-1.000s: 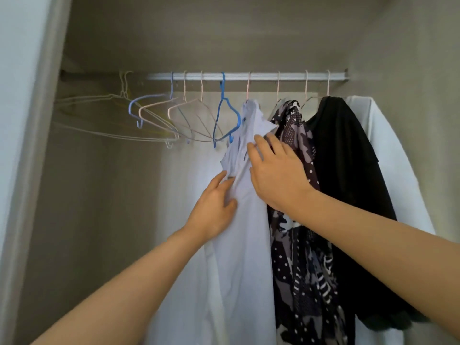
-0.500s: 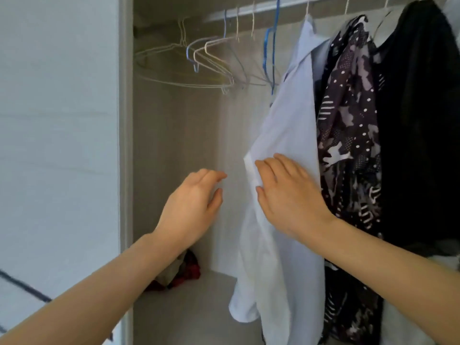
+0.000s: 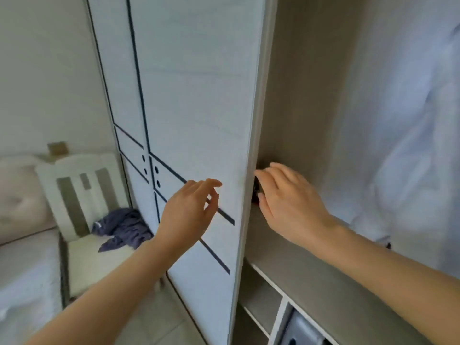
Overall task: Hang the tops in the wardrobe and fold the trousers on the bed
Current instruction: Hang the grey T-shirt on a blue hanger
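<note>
While between one hanging and next pick-up, as judged, nothing gripped. Far left, bed [image 3: 22, 265]; beside it chair [image 3: 82, 185] with crumpled dark blue garment [image 3: 124, 227] on seat, top or trousers cannot tell. Then wardrobe door [image 3: 194, 95], left hand [image 3: 189, 212] in front of it, fingers loose, empty. Right hand [image 3: 288, 202] just inside wardrobe [image 3: 306, 95] by door edge, relaxed, empty too. Far right, white top [image 3: 403, 120] hanging already. Next likely: turn to chair, pick up garment, check kind.
</note>
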{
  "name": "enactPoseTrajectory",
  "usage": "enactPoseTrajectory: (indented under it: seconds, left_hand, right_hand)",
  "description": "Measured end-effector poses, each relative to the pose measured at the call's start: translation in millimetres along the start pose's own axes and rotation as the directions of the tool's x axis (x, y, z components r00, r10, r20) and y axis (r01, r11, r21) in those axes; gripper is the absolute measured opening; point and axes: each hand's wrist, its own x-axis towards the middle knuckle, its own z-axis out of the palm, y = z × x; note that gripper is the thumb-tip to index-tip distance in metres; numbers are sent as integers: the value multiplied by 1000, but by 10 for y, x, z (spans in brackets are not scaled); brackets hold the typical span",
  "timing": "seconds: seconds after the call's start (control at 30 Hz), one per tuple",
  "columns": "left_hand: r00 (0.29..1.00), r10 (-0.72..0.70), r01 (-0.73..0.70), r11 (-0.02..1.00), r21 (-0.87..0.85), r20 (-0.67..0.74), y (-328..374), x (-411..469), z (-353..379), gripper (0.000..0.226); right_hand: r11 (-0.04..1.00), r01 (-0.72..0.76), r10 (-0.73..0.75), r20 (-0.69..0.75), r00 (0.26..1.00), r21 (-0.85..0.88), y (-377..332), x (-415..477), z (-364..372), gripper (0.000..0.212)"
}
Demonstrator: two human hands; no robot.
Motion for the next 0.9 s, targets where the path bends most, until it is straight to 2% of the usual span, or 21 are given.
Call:
enactPoseTrajectory:
  seconds: [0.2, 0.33, 0.5, 0.63, 0.9]
  left_hand:
    - [971, -240, 239, 968, 76, 3, -922, -510, -94, 24]
    - [948, -315, 306, 941, 145, 39, -1494, -769, -160, 20]
    - [924, -379, 359, 907, 220, 57, -2189, -951, -179, 16]
    - [887, -453, 424, 875, 233, 87, -2774, -1066, -151, 16]
    - [802, -584, 526, 791, 312, 129, -3877, -1126, -39, 18]
  right_hand:
    - [973, 157, -170, 61, 984, 172, -797, 218, 731, 32]
    - [948, 192, -242, 179, 954, 255, -1299, 359, 1227, 37]
    - [913, 158, -259, 237, 936, 375, -1840, 633, 1757, 27]
    - [881, 51, -217, 307, 927, 470, -2235, 853, 2271, 27]
    - [859, -68, -211, 471, 857, 508, -2854, 1310, 3380, 31]
